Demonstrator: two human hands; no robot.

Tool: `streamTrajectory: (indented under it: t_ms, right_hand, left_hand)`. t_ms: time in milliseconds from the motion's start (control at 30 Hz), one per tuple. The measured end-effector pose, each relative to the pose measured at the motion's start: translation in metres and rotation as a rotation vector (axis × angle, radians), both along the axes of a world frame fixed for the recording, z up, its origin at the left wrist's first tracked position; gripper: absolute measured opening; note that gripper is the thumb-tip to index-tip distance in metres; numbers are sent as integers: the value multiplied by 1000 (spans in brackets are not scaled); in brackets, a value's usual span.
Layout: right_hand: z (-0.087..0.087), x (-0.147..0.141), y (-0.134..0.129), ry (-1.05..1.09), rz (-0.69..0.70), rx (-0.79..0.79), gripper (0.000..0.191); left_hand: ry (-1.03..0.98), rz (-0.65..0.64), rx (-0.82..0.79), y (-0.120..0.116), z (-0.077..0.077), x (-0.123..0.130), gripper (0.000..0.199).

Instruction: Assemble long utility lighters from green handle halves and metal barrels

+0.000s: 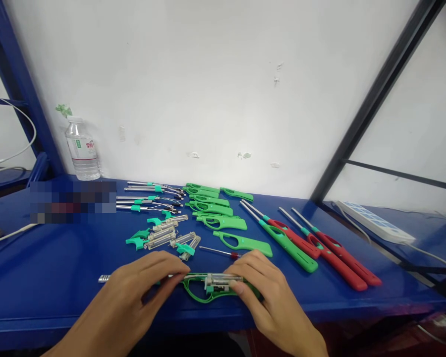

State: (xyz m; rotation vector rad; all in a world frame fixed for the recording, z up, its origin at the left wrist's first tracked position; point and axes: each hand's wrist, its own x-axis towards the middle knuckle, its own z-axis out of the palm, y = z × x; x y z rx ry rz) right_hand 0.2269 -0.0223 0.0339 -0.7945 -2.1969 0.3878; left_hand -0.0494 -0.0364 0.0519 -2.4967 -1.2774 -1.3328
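Near the table's front edge lies a green lighter housing (200, 296), open side up, with a clear fuel tank (219, 279) in it. My left hand (144, 292) pinches the neck end of this lighter, and a metal tube tip (104, 278) shows beyond it at the left. The fingers of my right hand (263, 292) close on the tank and the handle end, which they partly cover. Just behind my hands are a screwdriver (215, 251) and a loose group of clear tanks (161, 237) with teal triggers (137, 242).
Green housings (250, 244) and metal tubes with wires (137, 201) lie farther back. Several assembled lighters (290, 245), red and green, rest at the right. A water bottle (82, 151) stands back left; a power strip (375, 221) is at far right on the blue table (78, 258).
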Motion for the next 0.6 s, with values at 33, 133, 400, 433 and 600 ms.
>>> streamTrajectory:
  t_ms: [33, 133, 400, 433, 600]
  right_hand:
    - [0, 0, 0, -1, 1, -2, 22]
    - [0, 0, -1, -2, 4, -7, 20]
    - [0, 0, -1, -9, 0, -8, 22]
    - [0, 0, -1, -10, 0, -7, 22]
    - [-2, 0, -1, -6, 4, -13, 20]
  left_hand:
    - [-20, -49, 0, -1, 0, 4, 39]
    - [-54, -124, -31, -1, 1, 10, 28]
    - [-153, -139, -80, -4, -6, 15, 18]
    - [-167, -127, -81, -4, -8, 15, 17]
    - [-176, -105, -94, -4, -13, 15, 17]
